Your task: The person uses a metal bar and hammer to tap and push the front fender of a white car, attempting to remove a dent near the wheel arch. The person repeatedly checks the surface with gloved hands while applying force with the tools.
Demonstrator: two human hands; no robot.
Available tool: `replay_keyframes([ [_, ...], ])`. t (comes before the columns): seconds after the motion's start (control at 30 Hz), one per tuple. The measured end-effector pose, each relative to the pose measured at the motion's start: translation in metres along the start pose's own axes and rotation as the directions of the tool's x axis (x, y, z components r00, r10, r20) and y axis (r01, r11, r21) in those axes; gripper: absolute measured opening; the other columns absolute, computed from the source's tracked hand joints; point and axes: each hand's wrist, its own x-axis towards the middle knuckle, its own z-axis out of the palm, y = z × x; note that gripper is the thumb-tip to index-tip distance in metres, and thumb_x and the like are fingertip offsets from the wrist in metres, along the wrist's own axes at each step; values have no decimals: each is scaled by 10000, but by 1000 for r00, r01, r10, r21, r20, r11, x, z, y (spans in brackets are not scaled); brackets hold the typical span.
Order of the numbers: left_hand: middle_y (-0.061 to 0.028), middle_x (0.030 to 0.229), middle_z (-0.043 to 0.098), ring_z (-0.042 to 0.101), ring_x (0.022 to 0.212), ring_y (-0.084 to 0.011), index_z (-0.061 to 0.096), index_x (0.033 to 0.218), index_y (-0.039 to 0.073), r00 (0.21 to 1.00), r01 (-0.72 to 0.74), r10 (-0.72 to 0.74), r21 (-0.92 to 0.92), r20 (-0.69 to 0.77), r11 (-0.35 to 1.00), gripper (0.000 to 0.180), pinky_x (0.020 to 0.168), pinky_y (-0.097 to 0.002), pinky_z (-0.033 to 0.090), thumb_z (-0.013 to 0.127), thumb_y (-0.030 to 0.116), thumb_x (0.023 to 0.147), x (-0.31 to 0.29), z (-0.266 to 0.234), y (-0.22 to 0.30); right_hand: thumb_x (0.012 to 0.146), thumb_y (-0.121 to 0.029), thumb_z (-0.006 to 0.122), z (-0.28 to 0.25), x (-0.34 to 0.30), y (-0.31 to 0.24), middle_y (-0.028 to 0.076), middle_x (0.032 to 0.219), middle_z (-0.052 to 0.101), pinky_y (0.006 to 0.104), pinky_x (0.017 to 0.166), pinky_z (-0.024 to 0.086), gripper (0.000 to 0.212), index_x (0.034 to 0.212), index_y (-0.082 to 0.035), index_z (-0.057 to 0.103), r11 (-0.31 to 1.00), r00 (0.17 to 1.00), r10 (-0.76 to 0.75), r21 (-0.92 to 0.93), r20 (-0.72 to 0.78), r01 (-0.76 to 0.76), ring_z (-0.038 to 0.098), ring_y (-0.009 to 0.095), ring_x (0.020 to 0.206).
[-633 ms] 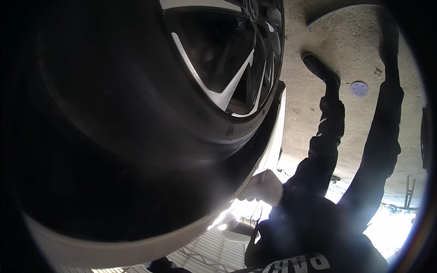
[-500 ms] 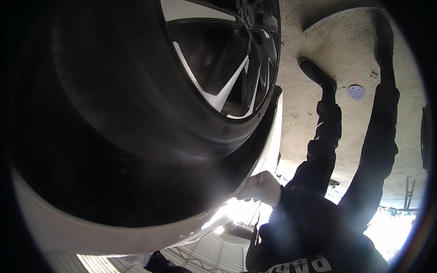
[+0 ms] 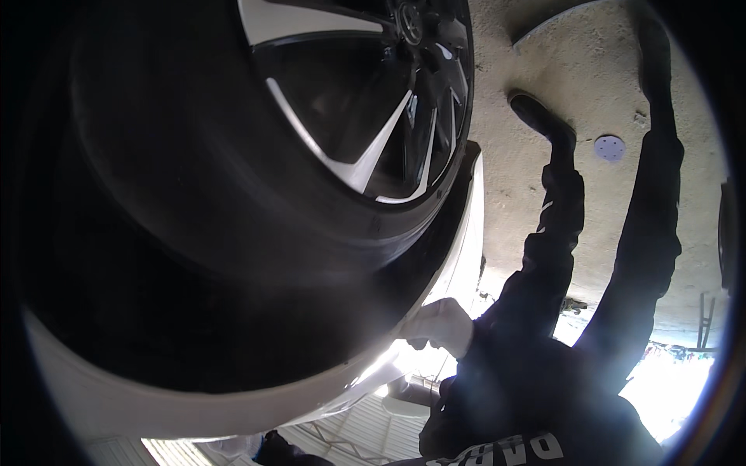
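My right hand (image 3: pixel 441 326), in a pale glove with a dark sleeve, is at the edge of a white wheel arch (image 3: pixel 311 400). Its fingers are curled and closed against the rim; glare hides whether anything thin lies under them. My left hand (image 3: pixel 235 446) shows only partly at the lower edge, below the arch, in a pale glove with a dark cuff; its fingers cannot be made out. Inside the arch is a black tyre (image 3: pixel 326 221) on a black and silver alloy wheel (image 3: pixel 359 167). Deep shadow covers the gap between tyre and arch.
Dark-clothed legs (image 3: pixel 649 225) stretch to a rough concrete floor (image 3: pixel 513 194). A pale purple disc with holes (image 3: pixel 610 148) lies between them. A curved strip (image 3: pixel 548 22) is on the floor at the top, and a metal stand (image 3: pixel 705 322) at the far right. Roof panels (image 3: pixel 365 431) show at the bottom.
The view has shifted a little, so the wheel sits farther left and higher. My right hand stays at the arch edge, its fingers slightly lower in the picture.
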Motion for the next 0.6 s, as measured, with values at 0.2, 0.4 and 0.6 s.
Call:
replay_keyframes([
  [0.2, -105, 862, 727, 716, 664, -160, 696, 1044, -35, 1000, 8, -8, -26, -11, 1000, 465, 595, -325, 618, 671, 406, 899, -7, -26, -10, 793, -295, 868, -11, -7, -25, 90, 845, 752, 281, 708, 576, 265, 867, -54, 783, 916, 999, 16, -400, -43, -32, 718, 166, 764],
  [0.4, -106, 891, 719, 711, 691, -171, 682, 1067, -33, 1000, -12, 12, 63, -5, 998, 444, 607, -328, 608, 634, 384, 925, -6, -16, 7, 721, -424, 885, -10, -1, -23, 58, 978, 709, 346, 819, 575, 439, 981, -97, 751, 406, 750, -634, -745, 188, 530, 692, 231, 942],
  [0.6, -114, 918, 710, 706, 718, -178, 667, 1092, -36, 1000, -2, -1, 112, 28, 994, 444, 624, -329, 603, 619, 377, 934, 11, -21, 27, 675, -348, 921, 7, 7, -39, 61, 1068, 710, 401, 858, 532, 492, 1074, -123, 742, 426, 788, -480, -682, 387, 594, 669, 271, 992],
])
